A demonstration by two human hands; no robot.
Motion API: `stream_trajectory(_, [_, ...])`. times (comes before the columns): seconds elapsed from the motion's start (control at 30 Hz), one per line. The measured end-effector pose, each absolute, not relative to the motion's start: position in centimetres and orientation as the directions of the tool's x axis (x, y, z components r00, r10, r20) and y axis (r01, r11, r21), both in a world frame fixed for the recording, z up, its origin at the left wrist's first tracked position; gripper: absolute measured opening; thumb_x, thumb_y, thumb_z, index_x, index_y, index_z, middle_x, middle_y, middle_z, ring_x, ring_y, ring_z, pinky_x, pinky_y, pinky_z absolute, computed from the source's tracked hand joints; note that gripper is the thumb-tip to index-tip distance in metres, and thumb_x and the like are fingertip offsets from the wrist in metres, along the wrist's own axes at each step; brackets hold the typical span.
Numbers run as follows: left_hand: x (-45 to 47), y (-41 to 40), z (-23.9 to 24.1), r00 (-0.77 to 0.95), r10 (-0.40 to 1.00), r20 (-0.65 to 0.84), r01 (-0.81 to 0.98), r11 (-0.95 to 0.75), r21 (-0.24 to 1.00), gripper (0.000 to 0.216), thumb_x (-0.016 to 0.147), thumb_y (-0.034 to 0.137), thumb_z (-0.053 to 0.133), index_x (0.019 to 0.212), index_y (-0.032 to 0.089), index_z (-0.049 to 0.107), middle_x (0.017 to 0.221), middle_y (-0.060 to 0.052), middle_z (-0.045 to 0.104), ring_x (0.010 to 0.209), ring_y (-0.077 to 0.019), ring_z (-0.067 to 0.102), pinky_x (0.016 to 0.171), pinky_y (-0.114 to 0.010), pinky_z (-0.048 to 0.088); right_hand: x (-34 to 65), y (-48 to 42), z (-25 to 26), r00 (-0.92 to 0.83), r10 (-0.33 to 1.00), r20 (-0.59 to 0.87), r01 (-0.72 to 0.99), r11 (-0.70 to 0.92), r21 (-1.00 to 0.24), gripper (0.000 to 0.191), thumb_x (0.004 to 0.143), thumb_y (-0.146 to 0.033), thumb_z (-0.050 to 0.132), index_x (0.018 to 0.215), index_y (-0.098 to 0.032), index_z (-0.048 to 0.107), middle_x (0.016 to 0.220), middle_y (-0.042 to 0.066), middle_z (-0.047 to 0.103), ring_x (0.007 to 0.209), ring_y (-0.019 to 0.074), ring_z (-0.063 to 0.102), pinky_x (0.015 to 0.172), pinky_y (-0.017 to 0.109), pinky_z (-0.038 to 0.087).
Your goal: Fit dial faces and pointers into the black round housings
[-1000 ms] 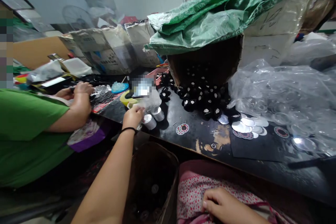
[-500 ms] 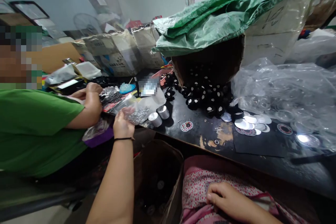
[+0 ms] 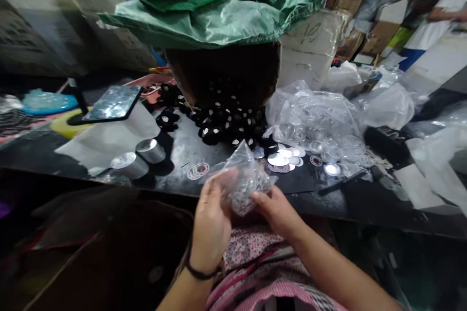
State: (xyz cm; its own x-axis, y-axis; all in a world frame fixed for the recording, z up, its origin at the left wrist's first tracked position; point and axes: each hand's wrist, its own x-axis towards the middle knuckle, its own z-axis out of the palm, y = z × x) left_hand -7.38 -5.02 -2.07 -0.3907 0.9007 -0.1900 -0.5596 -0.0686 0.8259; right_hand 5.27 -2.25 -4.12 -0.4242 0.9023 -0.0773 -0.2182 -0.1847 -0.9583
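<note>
Between my two hands is a clear plastic bag (image 3: pixel 245 182) with many small silvery pieces gathered in its lower part. My left hand (image 3: pixel 213 216) grips the bag's left side, a dark band round its wrist. From the right, my right hand (image 3: pixel 278 211) pinches the bag's lower right side, thumb on top. The bag is held above the table edge, over my lap. Just behind it lie white discs (image 3: pixel 284 158) in a loose pile and printed dial discs (image 3: pixel 199 170). What exactly the small pieces are, I cannot make out.
Black round parts (image 3: pixel 229 124) spill from a cardboard box (image 3: pixel 279 65) under a green sack (image 3: pixel 211 14). Two silvery cylinders (image 3: pixel 129 165) and a phone on a stand (image 3: pixel 113 102) are on the left. Clear plastic bags of rings (image 3: pixel 317 112) lie on the right.
My left hand has brought the clear bag from the left side of the table to in front of me. My right hand has risen from my lap and taken hold of it. The view has turned right.
</note>
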Motion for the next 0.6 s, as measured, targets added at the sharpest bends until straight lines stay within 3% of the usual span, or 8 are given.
stream_trajectory(0.1, [-6.0, -4.4, -3.9, -0.271, 0.915, -0.300, -0.635, 0.065, 0.770, 0.024, 0.093, 0.021, 0.056, 0.112, 0.028, 0.069, 0.127, -0.003, 0.069, 0.124, -0.0189, 0.061, 0.108, -0.030, 0.044, 8.6, 0.3, -3.4, -0.257, 0.966, 0.004, 0.073, 0.023, -0.997, 0.057, 0.086, -0.053, 0.055, 0.131, -0.018, 0.047, 0.128, 0.011, 0.062, 0.115, 0.0246, 0.061, 0.098, 0.039, 0.050])
stream_trajectory(0.23, [-5.7, -4.1, -5.2, -0.095, 0.912, -0.398, -0.703, 0.221, 0.676, 0.028, 0.090, 0.022, 0.062, 0.118, 0.023, 0.066, 0.124, -0.011, 0.070, 0.113, -0.0250, 0.068, 0.106, -0.040, 0.047, 11.0, 4.5, -1.0, -0.286, 0.956, 0.061, 0.347, 0.163, -0.924, 0.051, 0.078, -0.047, 0.067, 0.118, -0.018, 0.056, 0.114, 0.008, 0.065, 0.107, 0.0243, 0.060, 0.096, 0.039, 0.045])
stream_trajectory(0.33, [-4.9, -3.8, -5.5, -0.005, 0.909, -0.416, -0.744, 0.274, 0.610, 0.028, 0.088, 0.020, 0.064, 0.115, 0.023, 0.066, 0.128, -0.012, 0.069, 0.110, -0.0245, 0.069, 0.104, -0.040, 0.048, 11.0, 6.2, 0.6, -0.317, 0.944, 0.092, 0.531, 0.257, -0.807, 0.039, 0.076, -0.045, 0.070, 0.103, -0.018, 0.060, 0.098, 0.004, 0.064, 0.092, 0.0219, 0.057, 0.088, 0.037, 0.043])
stream_trajectory(0.47, [-3.6, -2.3, -5.7, 0.078, 0.899, -0.431, -0.796, 0.316, 0.516, 0.020, 0.088, 0.015, 0.064, 0.107, 0.018, 0.069, 0.118, -0.015, 0.072, 0.099, -0.0230, 0.073, 0.099, -0.038, 0.052, 10.5, 6.9, 1.8, -0.361, 0.926, 0.107, 0.670, 0.337, -0.661, 0.032, 0.080, -0.049, 0.065, 0.084, -0.019, 0.055, 0.078, -0.001, 0.054, 0.074, 0.0174, 0.048, 0.072, 0.031, 0.038])
stream_trajectory(0.6, [-2.7, -0.6, -6.0, 0.137, 0.908, -0.396, -0.858, 0.309, 0.411, 0.012, 0.091, 0.020, 0.061, 0.098, 0.015, 0.070, 0.104, -0.015, 0.076, 0.096, -0.0232, 0.073, 0.098, -0.039, 0.053, 10.3, 7.5, 2.3, -0.413, 0.907, 0.084, 0.722, 0.383, -0.576, 0.030, 0.083, -0.048, 0.062, 0.084, -0.019, 0.056, 0.077, -0.002, 0.054, 0.070, 0.0160, 0.046, 0.068, 0.029, 0.035])
